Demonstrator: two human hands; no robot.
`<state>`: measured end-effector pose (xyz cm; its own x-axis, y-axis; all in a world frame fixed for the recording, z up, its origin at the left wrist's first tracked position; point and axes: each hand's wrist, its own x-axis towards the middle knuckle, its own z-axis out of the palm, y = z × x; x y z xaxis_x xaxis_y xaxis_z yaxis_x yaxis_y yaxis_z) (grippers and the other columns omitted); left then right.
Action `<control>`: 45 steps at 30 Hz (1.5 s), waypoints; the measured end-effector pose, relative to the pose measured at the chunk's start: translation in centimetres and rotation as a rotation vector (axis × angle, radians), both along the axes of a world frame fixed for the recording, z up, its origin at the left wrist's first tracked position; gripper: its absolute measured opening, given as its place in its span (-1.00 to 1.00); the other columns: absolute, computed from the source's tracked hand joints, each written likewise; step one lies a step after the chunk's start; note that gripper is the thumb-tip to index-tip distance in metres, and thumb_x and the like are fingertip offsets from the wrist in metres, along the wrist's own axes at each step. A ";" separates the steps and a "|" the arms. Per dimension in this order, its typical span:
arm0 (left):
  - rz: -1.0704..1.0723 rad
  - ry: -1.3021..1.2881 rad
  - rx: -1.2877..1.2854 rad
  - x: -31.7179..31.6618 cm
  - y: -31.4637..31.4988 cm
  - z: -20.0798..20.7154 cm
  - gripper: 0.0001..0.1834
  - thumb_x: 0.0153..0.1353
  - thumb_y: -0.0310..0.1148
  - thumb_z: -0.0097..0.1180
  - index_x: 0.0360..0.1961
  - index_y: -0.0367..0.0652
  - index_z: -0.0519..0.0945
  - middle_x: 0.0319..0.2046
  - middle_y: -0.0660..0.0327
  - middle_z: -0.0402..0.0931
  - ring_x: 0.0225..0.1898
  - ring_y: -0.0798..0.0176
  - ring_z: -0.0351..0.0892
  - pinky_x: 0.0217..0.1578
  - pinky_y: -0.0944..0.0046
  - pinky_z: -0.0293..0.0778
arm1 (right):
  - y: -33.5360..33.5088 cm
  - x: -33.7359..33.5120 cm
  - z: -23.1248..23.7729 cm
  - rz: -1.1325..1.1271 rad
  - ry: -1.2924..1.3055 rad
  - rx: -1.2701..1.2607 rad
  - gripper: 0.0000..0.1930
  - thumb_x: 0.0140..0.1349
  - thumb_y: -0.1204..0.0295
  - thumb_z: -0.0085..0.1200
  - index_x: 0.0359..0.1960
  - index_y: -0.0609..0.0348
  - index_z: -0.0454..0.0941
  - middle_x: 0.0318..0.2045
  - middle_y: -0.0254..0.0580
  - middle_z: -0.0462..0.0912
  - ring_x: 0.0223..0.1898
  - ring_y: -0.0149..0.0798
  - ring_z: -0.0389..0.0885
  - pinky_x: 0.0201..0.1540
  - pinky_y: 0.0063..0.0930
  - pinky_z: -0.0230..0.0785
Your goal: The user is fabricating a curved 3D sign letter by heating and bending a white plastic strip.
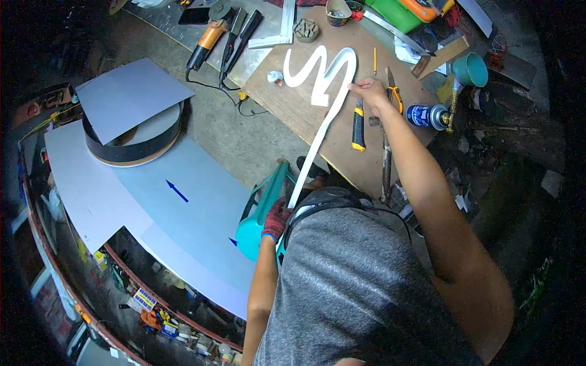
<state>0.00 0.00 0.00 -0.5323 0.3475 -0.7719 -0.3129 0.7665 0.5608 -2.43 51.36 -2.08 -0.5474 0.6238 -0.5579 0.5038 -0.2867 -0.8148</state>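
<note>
A long white strip [317, 136], bent into wavy curves at its far end, lies across the wooden board. My bare right hand [370, 94] pinches it between thumb and fingers at the right-hand bend. Its straight part runs down toward my lap. Near that lower end is my left hand [276, 221], in a red and dark glove, with fingers curled beside a teal plastic chair [256, 233]; what it grips is not clear. Close to my right hand lie a yellow-and-black utility knife [358, 128], orange-handled pliers [395, 94] and a hammer [386, 155].
The wooden board [268, 76] carries a small white bottle [275, 77], a pencil [375, 61] and a blue gas canister torch [427, 116]. An angle grinder [207, 43] with a cord sits farther left. Large pale sheets [177, 213] and a round dark-rimmed form [134, 143] occupy the left.
</note>
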 end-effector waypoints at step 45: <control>-0.077 0.104 -0.150 1.3 -0.4 0.8 -0.34 0.12 -0.36 0.33 0.25 -0.19 0.39 0.11 -0.03 0.50 0.16 0.00 0.46 0.16 0.11 0.37 | -0.3 -1.1 0.1 0.030 -0.092 0.081 -0.59 -0.04 0.33 0.48 -0.26 0.31 0.56 -0.34 -0.20 0.61 -0.31 -0.32 0.54 -0.23 -0.44 0.41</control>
